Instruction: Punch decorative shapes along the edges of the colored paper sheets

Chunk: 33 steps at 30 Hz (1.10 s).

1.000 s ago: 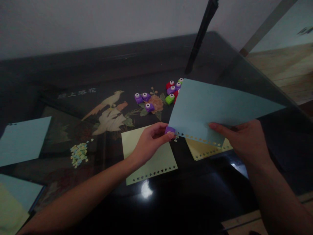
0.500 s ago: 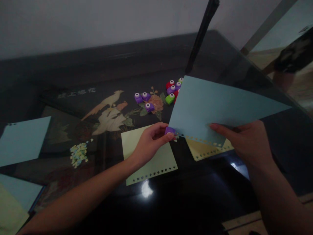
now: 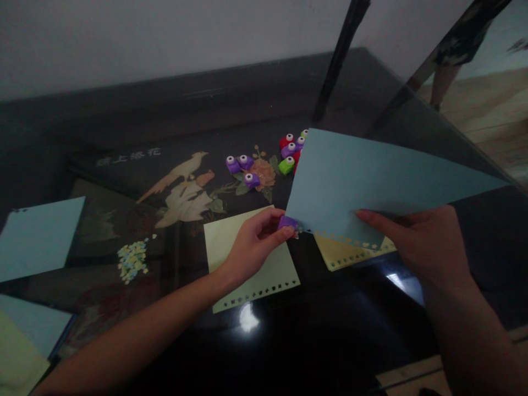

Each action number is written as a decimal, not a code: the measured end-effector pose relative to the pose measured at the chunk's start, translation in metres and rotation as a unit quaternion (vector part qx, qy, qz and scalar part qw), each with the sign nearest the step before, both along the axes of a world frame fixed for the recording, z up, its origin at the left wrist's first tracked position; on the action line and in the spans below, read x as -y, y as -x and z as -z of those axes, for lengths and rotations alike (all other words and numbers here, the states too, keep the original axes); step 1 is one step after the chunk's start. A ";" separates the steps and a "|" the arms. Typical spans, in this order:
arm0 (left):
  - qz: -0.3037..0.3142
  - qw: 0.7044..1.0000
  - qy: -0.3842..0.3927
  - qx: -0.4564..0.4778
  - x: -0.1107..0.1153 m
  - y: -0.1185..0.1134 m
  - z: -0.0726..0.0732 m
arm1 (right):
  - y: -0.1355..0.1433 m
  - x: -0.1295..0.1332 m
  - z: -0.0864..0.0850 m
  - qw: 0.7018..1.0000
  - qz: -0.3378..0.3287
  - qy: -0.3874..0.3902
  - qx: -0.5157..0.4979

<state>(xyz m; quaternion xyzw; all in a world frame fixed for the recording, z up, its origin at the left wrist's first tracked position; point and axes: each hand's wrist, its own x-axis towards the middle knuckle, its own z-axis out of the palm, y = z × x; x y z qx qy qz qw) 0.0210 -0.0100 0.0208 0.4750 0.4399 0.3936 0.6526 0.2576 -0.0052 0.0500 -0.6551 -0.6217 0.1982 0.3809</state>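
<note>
My left hand [image 3: 259, 236] grips a small purple craft punch [image 3: 287, 222] between thumb and fingers, at the left corner of a blue sheet of paper [image 3: 355, 181]. My right hand [image 3: 421, 236] pinches that sheet, thumb on top, fingers hidden beneath. A row of small punched holes runs along the sheet's near edge. Under my left hand lies a pale green sheet [image 3: 280, 264] with a punched row along its near edge. A yellow sheet [image 3: 334, 256], also punched, lies partly covered by the blue one.
Three purple punches [image 3: 249, 180] stand mid-table; several red, green and purple punches [image 3: 286, 165] cluster behind the blue sheet. A pile of paper cut-outs [image 3: 132, 259] lies left, near other blue sheets [image 3: 41, 239]. A black pole [image 3: 340, 60] rises at the back. A person [image 3: 462, 49] stands beyond the table.
The blue sheet's right tip has shifted slightly right with my right hand. My left hand and the punch have hardly moved. The person in the background has moved left in view.
</note>
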 end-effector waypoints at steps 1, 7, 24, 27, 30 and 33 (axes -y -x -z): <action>0.003 1.000 0.000 -0.002 0.000 0.000 0.000 | 0.000 0.000 0.000 1.000 0.000 -0.002 0.006; 0.012 1.000 0.008 0.002 0.000 0.000 0.001 | -0.001 0.002 -0.002 1.000 0.008 0.009 0.016; 0.029 0.999 0.014 -0.023 -0.005 -0.002 0.005 | -0.006 -0.003 0.005 0.997 0.070 0.031 0.009; 0.027 0.999 0.004 -0.038 -0.005 -0.001 0.008 | -0.006 -0.005 0.007 0.996 0.076 0.035 -0.012; 0.021 0.998 -0.019 -0.053 -0.004 -0.001 0.011 | -0.008 -0.006 0.008 0.996 0.087 0.025 -0.015; 0.026 0.997 -0.039 -0.062 -0.005 0.000 0.012 | -0.010 -0.006 0.008 0.995 0.099 0.018 -0.018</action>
